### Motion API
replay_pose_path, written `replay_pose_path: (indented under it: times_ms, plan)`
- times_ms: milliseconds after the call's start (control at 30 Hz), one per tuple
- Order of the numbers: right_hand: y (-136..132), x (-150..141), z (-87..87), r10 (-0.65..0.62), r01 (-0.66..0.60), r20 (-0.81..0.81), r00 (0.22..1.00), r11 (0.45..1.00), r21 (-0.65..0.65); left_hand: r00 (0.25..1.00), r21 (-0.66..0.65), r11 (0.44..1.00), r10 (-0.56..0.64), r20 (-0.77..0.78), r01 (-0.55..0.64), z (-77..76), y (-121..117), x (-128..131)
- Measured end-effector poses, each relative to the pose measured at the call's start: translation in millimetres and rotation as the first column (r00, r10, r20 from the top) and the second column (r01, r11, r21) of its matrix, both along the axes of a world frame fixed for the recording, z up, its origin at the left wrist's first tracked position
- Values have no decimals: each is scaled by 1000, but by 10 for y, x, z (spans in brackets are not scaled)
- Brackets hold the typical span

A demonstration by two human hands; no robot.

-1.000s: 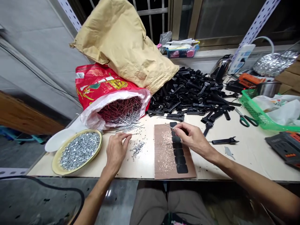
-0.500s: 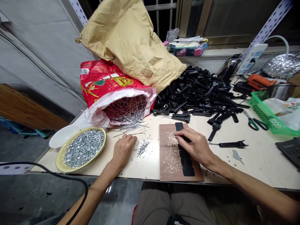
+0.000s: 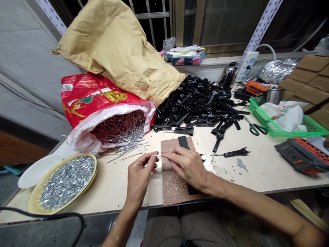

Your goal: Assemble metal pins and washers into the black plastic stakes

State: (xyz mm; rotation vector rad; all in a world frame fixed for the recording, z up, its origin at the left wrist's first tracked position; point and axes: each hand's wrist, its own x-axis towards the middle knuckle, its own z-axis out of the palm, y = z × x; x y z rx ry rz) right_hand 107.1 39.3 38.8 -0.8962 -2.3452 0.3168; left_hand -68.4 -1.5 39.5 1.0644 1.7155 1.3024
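Note:
Between the fingertips of my right hand point(image 3: 189, 166) is a thin metal rod point(image 3: 159, 156), pointing left above a brown board point(image 3: 168, 195). My left hand point(image 3: 141, 173) pinches thumb and forefinger together at the rod's tip; whatever small piece they hold is hidden. Pale crumbs point(image 3: 176, 183) are scattered on the board, beside a row of black rounded pads point(image 3: 183, 141) partly covered by my right hand. Left of my hands stands a yellow bowl point(image 3: 95, 171) heaped with small metal washers point(image 3: 68, 181).
A red bag point(image 3: 87, 91) spills metal rods point(image 3: 123, 127) behind my left hand, under a brown paper sack point(image 3: 115, 44). Black plastic parts point(image 3: 195, 99) are piled at the back. Scissors point(image 3: 254, 128), a black-handled tool point(image 3: 235, 152), a green basket point(image 3: 316, 128) and a battery pack point(image 3: 303, 156) lie rightward.
My left hand has lifted from beside the loose washers and moved right to the rod's tip. My right hand has brought the rod left to meet it. The view has turned right.

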Motion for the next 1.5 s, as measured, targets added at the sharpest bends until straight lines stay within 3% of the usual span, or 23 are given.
replay_pose_path:
  times_ms: [267, 700, 1067, 1500]
  plan:
    - [16, 236, 53, -136, 136, 30, 990, 991, 15, 1000, 45, 999, -21, 15, 20, 41, 71, 262]
    - [73, 432, 1, -152, 152, 32, 988, 988, 14, 989, -9, 1000, -14, 146, 15, -4, 194, 452]
    - [64, 528, -72, -213, 209, 54, 976, 975, 76, 861, -118, 989, -20, 509, 93, -5, 361, 520]
    - [102, 605, -100, -287, 282, 21, 958, 950, 135, 824, -148, 984, 2, 566, 99, -21, 401, 698]
